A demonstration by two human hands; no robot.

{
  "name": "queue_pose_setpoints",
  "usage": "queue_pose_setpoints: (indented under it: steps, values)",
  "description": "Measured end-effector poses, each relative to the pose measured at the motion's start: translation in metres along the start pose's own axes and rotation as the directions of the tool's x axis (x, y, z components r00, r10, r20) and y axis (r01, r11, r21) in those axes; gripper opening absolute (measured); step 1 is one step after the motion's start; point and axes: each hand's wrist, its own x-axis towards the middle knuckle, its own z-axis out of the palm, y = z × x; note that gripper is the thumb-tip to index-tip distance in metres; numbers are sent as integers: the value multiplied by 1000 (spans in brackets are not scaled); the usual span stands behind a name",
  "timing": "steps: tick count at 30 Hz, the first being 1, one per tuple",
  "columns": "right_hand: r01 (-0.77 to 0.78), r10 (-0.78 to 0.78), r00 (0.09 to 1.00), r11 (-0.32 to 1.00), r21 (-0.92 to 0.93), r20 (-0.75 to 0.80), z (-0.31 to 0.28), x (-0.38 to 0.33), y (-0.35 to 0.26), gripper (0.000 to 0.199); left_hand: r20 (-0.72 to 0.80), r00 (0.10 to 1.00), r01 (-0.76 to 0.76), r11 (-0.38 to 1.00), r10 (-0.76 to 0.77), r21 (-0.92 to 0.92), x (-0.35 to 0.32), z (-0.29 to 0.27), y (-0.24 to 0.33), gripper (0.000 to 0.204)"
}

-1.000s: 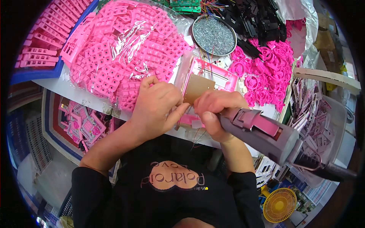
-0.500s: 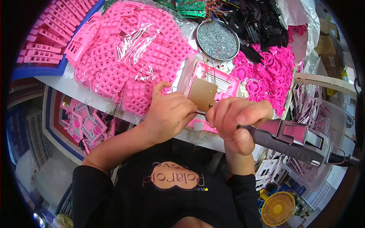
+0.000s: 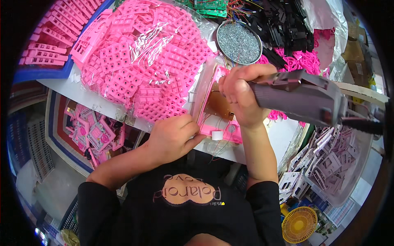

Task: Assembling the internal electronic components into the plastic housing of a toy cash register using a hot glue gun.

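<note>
My right hand (image 3: 245,96) is wrapped around a dark grey electric screwdriver (image 3: 297,98), its body pointing off to the right. This hand is over a pink plastic housing (image 3: 206,130), and the driver's tip is hidden behind the fingers. Inside the housing lies a flat brown board (image 3: 216,105) with thin wires near it. At the housing's near left corner, my left hand (image 3: 174,135) is closed, thumb and curled fingers against the pink edge. A small white tab (image 3: 217,135) shows on the near edge.
A round dish of small metal screws (image 3: 238,43) stands behind the housing. Pink key parts in clear plastic (image 3: 152,61) fill the left side. Black parts (image 3: 279,24) and bright pink rings (image 3: 305,61) are heaped at the back right. A clear bin (image 3: 340,164) of pale parts stands right.
My left fingers have left the screwdriver's tip and moved down to the housing's near left corner. My right hand has carried the screwdriver up and away from me, over the board.
</note>
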Motion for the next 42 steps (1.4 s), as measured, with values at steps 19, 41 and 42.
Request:
queue_pose_setpoints:
  steps: [19,41,42]
  values:
    - [-182,221,966,950,-256,134,-27,-10,-27,53,0,998,-57,995,57,80,39,5,6,11]
    - [-629,670,742,699,-340,6,-38,-67,-41,12,141,989,63,992,-48,-110,57,1,8,11]
    - [-625,666,746,702,-341,2,-37,-68,-41,12,135,990,55,993,-41,-105,57,2,8,11]
